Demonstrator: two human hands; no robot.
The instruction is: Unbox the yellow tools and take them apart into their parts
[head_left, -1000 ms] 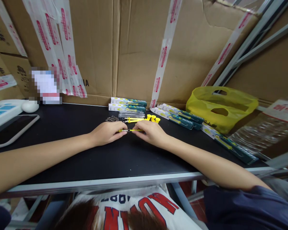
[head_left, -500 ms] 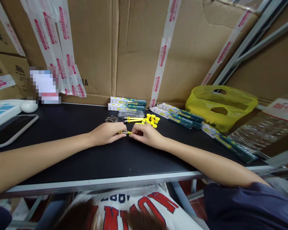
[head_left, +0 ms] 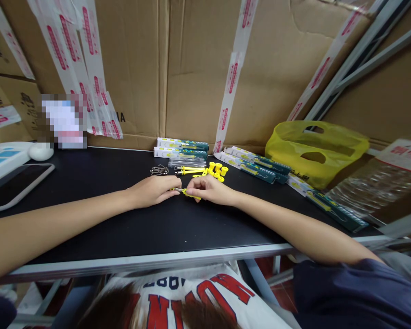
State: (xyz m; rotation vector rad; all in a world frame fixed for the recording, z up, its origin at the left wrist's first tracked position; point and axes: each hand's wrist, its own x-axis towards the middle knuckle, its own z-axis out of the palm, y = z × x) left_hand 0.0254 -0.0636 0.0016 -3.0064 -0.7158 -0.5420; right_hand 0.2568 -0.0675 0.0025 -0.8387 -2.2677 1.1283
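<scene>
My left hand is closed on a thin yellow and metal rod, whose metal end points right. Fingers of my right hand pinch a small yellow piece at that metal end; whether the two are joined I cannot tell. Just behind my hands lie several yellow caps, yellow rods with metal tips, clear tubes and a bunch of metal wire hooks.
Printed boxes lie at the back, with more boxes to the right. A yellow bag and a large clear bottle stand right. On the left are a phone and a power strip. Cardboard rises behind.
More of the yellow piece in my right fingers now shows, below the fingertips. My right hand has turned slightly, while my left hand has barely moved.
</scene>
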